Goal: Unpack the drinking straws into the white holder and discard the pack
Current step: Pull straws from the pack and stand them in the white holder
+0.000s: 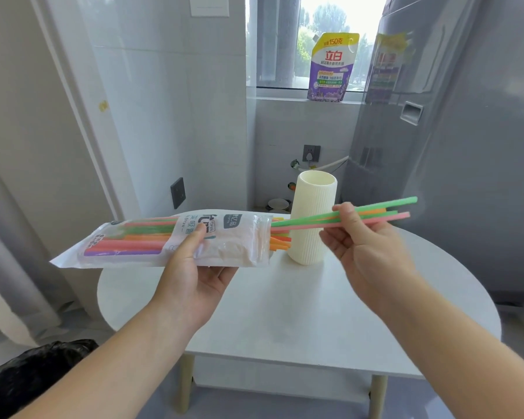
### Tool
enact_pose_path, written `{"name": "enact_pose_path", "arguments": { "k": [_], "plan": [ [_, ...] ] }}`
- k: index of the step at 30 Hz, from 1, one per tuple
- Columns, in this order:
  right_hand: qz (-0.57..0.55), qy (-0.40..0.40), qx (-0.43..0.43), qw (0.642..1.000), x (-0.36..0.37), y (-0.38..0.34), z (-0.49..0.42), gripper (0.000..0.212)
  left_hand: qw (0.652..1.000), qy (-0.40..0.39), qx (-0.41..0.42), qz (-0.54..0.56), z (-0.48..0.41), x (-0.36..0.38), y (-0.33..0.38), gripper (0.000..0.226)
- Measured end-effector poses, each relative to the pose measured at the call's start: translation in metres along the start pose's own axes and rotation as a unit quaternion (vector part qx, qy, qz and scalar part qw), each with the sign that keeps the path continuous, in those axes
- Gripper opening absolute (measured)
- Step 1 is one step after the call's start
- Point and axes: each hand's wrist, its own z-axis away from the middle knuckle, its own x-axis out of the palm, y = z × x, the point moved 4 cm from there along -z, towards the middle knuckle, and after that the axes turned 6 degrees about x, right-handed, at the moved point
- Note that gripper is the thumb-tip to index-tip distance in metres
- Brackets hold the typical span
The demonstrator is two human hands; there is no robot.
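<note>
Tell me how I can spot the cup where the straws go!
Look at the round white table in the middle of the room. Toward its far side, beside the pack the left hand holds and behind the straws the right hand pinches, stands the white holder. It is the only tall, ribbed, open-topped tube standing there.

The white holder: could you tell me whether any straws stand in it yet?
No, nothing rises from the white holder; the right hand pinches a few straws, the rest lie in the pack.

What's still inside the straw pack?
The clear plastic straw pack holds green, orange, pink and purple straws; some ends poke out its open end. Its printed label and the left hand hide the count.
</note>
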Motion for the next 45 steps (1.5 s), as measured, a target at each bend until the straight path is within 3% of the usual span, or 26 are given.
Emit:
{"name": "enact_pose_path", "arguments": {
  "k": [7,15,24,38,45],
  "plan": [
    [0.108,0.054,-0.135,0.983,-0.017,-0.067,0.0,0.019,1.0,0.009,0.018,0.014,-0.01,-0.009,0.01,0.039],
    [0.148,0.125,-0.223,0.955,-0.022,-0.115,0.002,0.017,1.0,0.013,0.015,0.007,-0.014,-0.012,0.005,0.034],
    [0.285,0.191,-0.324,0.881,-0.003,-0.148,-0.013,0.016,0.999,-0.015,-0.012,-0.027,-0.015,-0.005,-0.014,0.034],
    [0.413,0.177,-0.308,0.838,0.013,-0.138,-0.048,0.021,0.998,-0.031,-0.028,-0.045,-0.017,0.002,-0.03,0.024],
    [0.36,0.237,-0.292,0.854,-0.003,-0.143,-0.053,0.038,0.998,-0.033,-0.027,-0.045,-0.019,0.001,-0.03,0.028]
  ]
}}
